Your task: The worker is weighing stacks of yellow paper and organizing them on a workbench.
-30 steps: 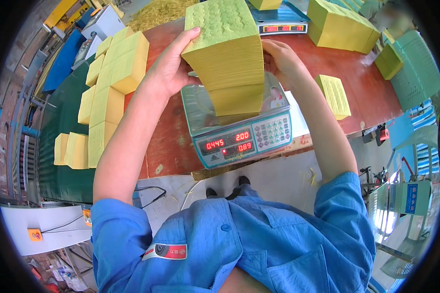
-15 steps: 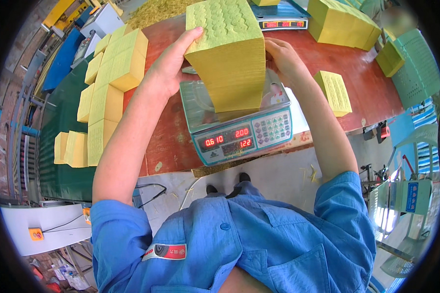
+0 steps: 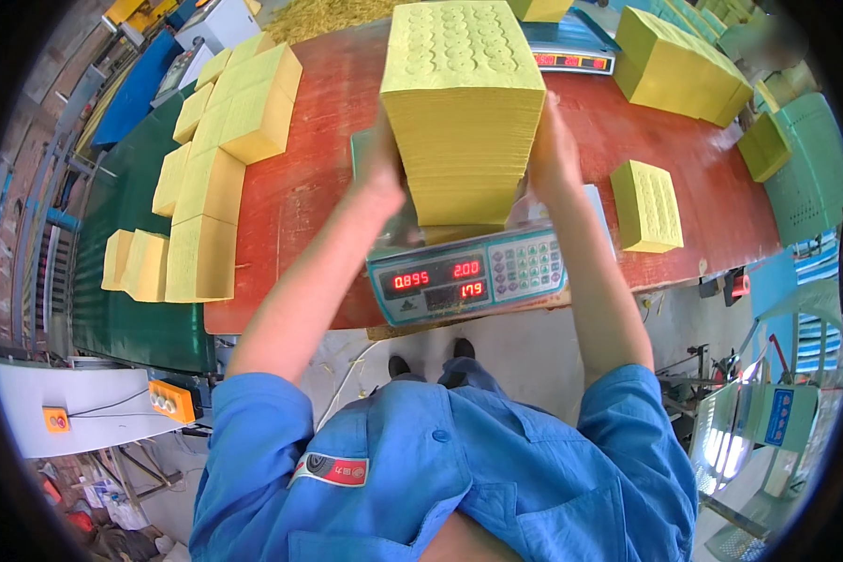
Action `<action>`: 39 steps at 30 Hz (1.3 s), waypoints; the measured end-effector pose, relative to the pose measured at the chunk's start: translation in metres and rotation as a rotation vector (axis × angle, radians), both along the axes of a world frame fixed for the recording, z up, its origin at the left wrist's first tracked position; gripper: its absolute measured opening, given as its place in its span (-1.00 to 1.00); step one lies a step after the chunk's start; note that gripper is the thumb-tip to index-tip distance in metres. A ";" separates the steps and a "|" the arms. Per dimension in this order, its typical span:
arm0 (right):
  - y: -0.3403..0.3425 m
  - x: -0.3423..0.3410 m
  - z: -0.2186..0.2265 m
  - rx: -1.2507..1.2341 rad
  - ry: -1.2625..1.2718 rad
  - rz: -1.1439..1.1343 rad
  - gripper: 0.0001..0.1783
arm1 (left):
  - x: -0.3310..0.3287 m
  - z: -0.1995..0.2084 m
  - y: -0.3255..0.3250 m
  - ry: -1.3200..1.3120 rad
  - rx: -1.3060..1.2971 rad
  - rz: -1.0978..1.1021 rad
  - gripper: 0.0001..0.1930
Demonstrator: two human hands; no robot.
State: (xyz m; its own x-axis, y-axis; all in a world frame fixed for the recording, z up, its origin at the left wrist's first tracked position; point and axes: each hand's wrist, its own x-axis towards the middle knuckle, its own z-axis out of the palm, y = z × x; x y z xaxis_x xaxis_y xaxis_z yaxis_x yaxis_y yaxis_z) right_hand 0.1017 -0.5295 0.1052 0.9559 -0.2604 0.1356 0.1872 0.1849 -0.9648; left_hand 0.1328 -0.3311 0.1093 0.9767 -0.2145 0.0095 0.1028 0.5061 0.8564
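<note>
Fingers of both hands are mostly hidden behind the tall stack of yellow embossed paper sheets (image 3: 464,112); they press flat against its two flanks, clamping it between them. The left hand (image 3: 381,167) holds the left side and the right hand (image 3: 550,155) the right side, low on the stack. The stack stands upright over the platform of the grey electronic weighing scale (image 3: 466,276), whose red digits are lit. Compared with a second ago, both hands have slid down from the stack's upper part to near its base, and the display has changed, so the stack probably now rests its weight on the scale. Smaller yellow paper blocks (image 3: 220,131) lie left on the reddish-brown wooden table (image 3: 290,197).
</note>
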 end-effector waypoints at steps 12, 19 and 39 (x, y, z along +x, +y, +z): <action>-0.001 0.008 0.010 0.222 0.124 0.108 -0.34 | -0.009 0.014 -0.026 -0.031 -0.016 0.137 -0.46; -0.039 -0.131 -0.020 0.155 -0.120 0.015 -0.45 | -0.123 -0.005 0.064 -0.181 0.229 0.132 -0.45; -0.012 -0.211 -0.040 0.251 0.184 0.090 -0.22 | -0.207 -0.041 0.111 0.226 0.281 0.220 -0.60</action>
State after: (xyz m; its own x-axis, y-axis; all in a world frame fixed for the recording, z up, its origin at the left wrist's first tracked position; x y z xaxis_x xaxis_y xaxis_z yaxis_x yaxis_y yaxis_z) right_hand -0.1094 -0.5420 0.0648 0.9792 -0.1770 -0.0994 -0.0141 0.4292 -0.9031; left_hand -0.0741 -0.2201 0.0678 0.9703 0.0357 -0.2395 0.2195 0.2871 0.9324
